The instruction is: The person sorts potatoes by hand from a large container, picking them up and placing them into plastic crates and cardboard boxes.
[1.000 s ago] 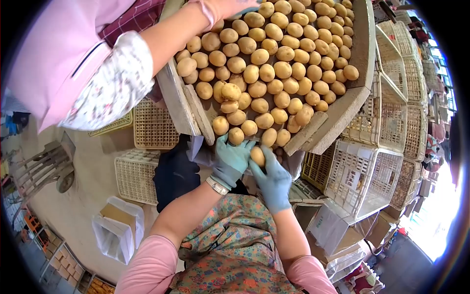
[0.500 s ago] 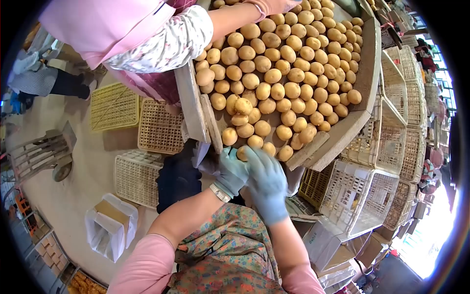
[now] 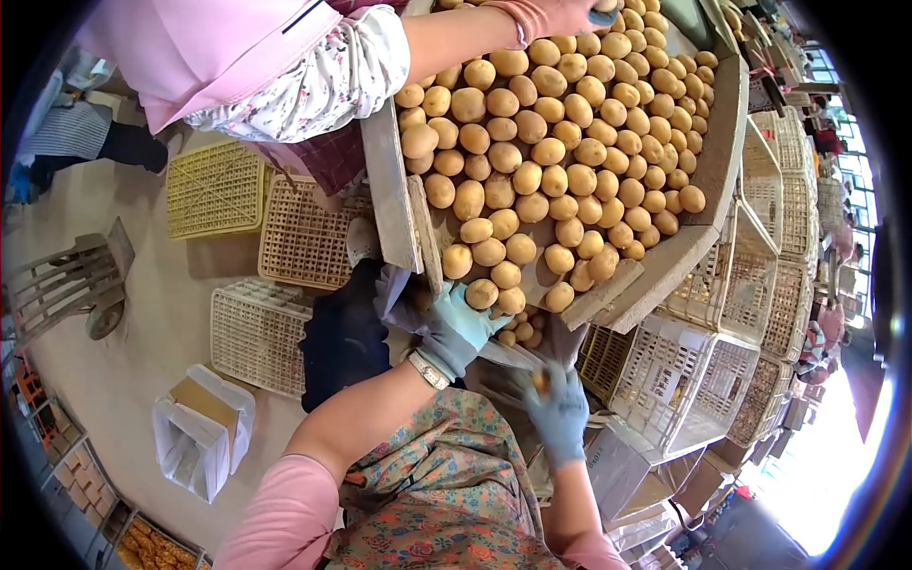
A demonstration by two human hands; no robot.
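Many potatoes (image 3: 551, 152) lie on a wooden sorting table (image 3: 708, 204) that narrows to an opening towards me. At that opening is my left hand (image 3: 456, 325) in a blue-green glove, fingers apart and resting beside the nearest potatoes. My right hand (image 3: 559, 410), also gloved and somewhat blurred, is lower and to the right. A small potato (image 3: 541, 383) shows at its fingers, which are closed on it. Beneath the opening, more potatoes (image 3: 522, 331) are visible in a container whose sides are mostly hidden.
A co-worker's gloved hand (image 3: 560, 17) reaches over the table at the top. White plastic crates (image 3: 679, 380) are stacked on the right. Several crates (image 3: 256, 332) and a lined box (image 3: 204, 432) stand on the floor at left, near a slatted cart (image 3: 71, 285).
My right hand has moved down and right, away from my left hand, with a potato. Several potatoes near the opening have shifted or gone. The co-worker's hand has moved slightly right.
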